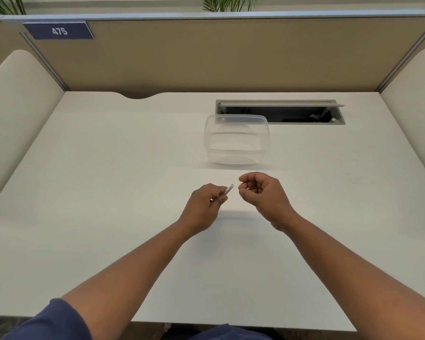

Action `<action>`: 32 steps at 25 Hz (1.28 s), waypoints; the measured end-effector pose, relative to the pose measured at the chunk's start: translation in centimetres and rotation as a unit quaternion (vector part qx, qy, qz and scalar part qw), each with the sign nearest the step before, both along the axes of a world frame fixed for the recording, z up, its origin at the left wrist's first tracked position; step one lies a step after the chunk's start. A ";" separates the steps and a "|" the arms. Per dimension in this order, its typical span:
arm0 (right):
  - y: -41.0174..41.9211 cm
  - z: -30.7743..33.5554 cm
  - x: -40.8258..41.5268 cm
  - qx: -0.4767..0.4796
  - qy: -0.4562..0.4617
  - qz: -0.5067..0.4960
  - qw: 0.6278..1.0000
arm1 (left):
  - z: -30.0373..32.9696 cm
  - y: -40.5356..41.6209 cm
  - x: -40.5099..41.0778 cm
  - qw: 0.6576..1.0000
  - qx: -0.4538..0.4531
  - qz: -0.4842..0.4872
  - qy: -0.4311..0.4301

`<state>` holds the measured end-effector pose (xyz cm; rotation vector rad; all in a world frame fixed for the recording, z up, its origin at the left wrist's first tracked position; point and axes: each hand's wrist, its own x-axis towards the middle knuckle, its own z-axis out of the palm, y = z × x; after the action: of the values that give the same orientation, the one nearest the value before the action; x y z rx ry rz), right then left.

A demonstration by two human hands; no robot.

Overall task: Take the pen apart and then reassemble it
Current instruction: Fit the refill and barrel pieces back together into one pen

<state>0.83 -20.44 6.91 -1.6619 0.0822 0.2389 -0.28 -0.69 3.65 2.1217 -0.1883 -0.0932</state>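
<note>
At the centre of the frame, just below the middle, two bare hands hover over a white desk [108,168]. The left hand [203,204] pinches a small pale pen barrel [228,189] between thumb and fingers; its short visible end tilts up and to the right, toward the other hand. The right hand [263,192] sits just beside that tip without touching it, fingers curled inward with thumb and forefinger close together; whether they pinch some small part is too fine to tell. Above the hands, near the middle of the frame, a clear plastic container [236,141] stands on the desk. Behind it, to the upper right, an open cable hatch [280,111] is sunk into the desktop. In the upper left, a blue sign [58,31] reading 475 is fixed to the tan partition [206,57]. A dark blue sleeve [54,320] shows at the lower left.
</note>
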 end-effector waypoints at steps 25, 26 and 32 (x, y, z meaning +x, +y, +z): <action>-5.8 -7.0 -0.1 -0.348 0.117 -0.108 0.924 | -0.4 -0.2 0.3 0.996 -0.056 0.024 0.063; -5.8 -7.1 -0.1 -0.360 0.121 -0.103 0.919 | -0.4 -0.3 0.3 0.995 -0.067 0.027 0.071; -5.9 -7.4 -0.5 -0.370 0.143 -0.092 0.913 | -0.1 -0.2 0.5 0.994 -0.073 0.035 0.071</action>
<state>0.35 -26.35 -0.53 -2.3445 0.6127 0.3309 0.18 -0.91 3.53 1.9650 -0.0363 -0.1825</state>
